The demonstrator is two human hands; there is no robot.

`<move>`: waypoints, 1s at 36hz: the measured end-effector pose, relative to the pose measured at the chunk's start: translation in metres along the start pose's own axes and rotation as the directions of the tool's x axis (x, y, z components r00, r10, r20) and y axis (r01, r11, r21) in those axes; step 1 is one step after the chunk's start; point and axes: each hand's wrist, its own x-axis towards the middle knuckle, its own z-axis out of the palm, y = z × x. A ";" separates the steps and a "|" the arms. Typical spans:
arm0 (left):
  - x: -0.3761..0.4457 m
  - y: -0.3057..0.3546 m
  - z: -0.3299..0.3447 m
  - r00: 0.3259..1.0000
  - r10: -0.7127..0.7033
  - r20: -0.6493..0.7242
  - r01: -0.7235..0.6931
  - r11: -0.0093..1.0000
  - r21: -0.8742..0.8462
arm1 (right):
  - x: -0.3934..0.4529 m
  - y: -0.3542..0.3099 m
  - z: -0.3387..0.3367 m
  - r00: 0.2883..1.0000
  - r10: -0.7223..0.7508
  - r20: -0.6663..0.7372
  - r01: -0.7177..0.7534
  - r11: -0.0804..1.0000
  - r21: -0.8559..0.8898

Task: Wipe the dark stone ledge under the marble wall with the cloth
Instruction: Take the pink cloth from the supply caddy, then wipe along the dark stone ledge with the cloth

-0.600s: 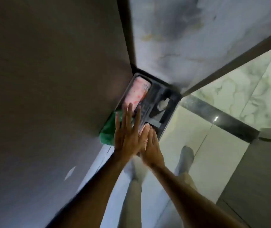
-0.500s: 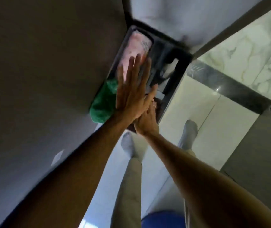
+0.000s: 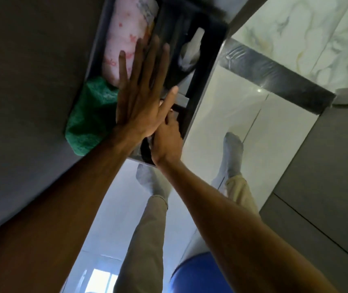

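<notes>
The green cloth (image 3: 88, 115) lies bunched at the near left corner of a dark tray (image 3: 209, 60), against the grey wall. My left hand (image 3: 141, 96) lies flat over the tray with its fingers spread, holding nothing; its little-finger side is next to the cloth. My right hand (image 3: 166, 140) sits under the left thumb, with its fingers curled on the tray's near edge; the fingertips are partly hidden. The dark stone ledge (image 3: 285, 81) runs under the marble wall (image 3: 308, 34) at the upper right, away from both hands.
A pink-patterned tissue pack (image 3: 126, 37) and a white crumpled item (image 3: 190, 53) lie in the tray. My legs and grey socks (image 3: 232, 149) stand on glossy white floor tiles. A blue round object (image 3: 198, 273) is at the bottom. A grey panel (image 3: 327, 166) fills the right.
The view has dropped closer to the tray. My left hand slid forward over the tray beside the tissue pack. My right hand's fingers went from stretched out to curled on the tray's near edge.
</notes>
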 end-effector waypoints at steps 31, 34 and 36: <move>0.062 0.342 0.145 0.900 0.146 0.411 -0.079 0.981 -0.176 | 0.144 0.333 -0.272 0.918 0.337 -0.209 -0.139 0.767 0.627; 0.070 0.333 0.235 0.900 0.130 0.417 -0.069 0.985 -0.158 | 0.211 0.379 -0.235 0.935 0.282 -0.214 -0.142 0.853 0.503; 0.074 0.320 0.289 0.903 0.098 0.419 -0.048 0.990 -0.129 | 0.249 0.407 -0.211 0.945 0.280 -0.171 -0.184 0.883 0.432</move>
